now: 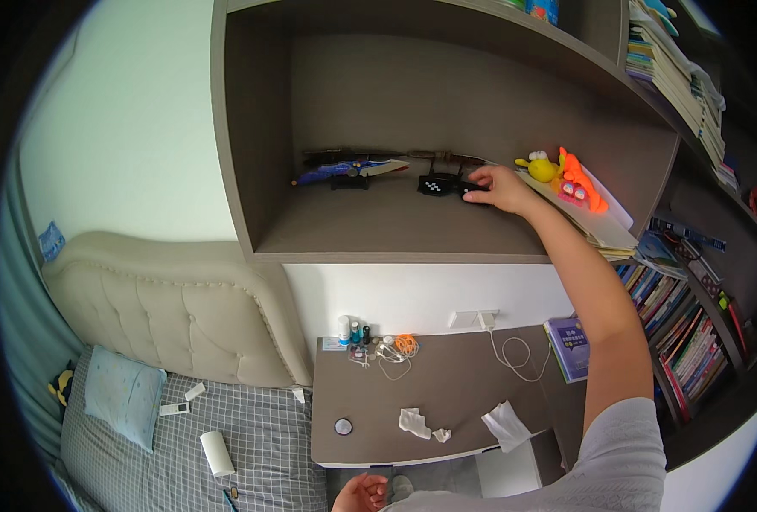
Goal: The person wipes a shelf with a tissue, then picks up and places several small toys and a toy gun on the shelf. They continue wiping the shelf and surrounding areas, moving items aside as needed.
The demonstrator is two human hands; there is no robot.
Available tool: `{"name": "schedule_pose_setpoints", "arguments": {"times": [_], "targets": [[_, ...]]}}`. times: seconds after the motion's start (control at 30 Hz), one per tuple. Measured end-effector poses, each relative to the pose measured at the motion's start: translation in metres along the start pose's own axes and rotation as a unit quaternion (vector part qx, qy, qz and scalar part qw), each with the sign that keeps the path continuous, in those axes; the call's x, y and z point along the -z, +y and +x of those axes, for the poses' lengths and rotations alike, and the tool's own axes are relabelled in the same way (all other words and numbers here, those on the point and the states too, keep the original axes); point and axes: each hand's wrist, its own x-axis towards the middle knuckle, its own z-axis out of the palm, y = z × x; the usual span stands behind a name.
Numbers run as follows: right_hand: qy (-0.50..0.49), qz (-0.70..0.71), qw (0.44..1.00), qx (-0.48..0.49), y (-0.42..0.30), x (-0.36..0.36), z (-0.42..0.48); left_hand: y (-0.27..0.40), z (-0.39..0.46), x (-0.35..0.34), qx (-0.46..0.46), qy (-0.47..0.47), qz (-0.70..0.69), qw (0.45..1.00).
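With thumb and fingers my right hand (495, 190) grips the right end of black pixel-style glasses (439, 184), low in the wall shelf's large compartment (378, 233). Left of them, a blue and grey toy knife (353, 169) rests on a small black stand (350, 182). A long, dark, thin object (366, 154) lies behind both. Right of my hand, a yellow toy (542, 169) and an orange toy (580, 179) sit on a stack of papers (583, 221). My left hand (362, 493) hangs low near the desk's front edge, fingers loosely curled, holding nothing visible.
Below the shelf is a desk (366, 409) with crumpled tissues (414, 423), white cables (394, 355), small bottles (344, 329) and a purple book (568, 349). A bed with a padded headboard (173, 313) stands left. Bookshelves (692, 345) run along the right. The compartment's bottom edge juts over the desk.
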Motion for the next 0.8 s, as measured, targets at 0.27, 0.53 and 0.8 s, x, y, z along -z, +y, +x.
{"name": "schedule_pose_setpoints", "arguments": {"times": [0.27,0.53,0.8], "targets": [[0.081,-0.074,0.992,0.068,-0.004,-0.009,-0.006,-0.002,0.017,0.014,0.050,0.036,0.029,0.998],[0.361,0.011,0.912,0.193,-0.125,-0.037,-0.158,-0.006,0.017,0.026,0.019,0.127,-0.005,0.992],[0.033,0.088,0.989,-0.118,-0.014,-0.350,-0.424,0.002,0.002,0.061,-0.087,0.285,0.085,0.951]]}}
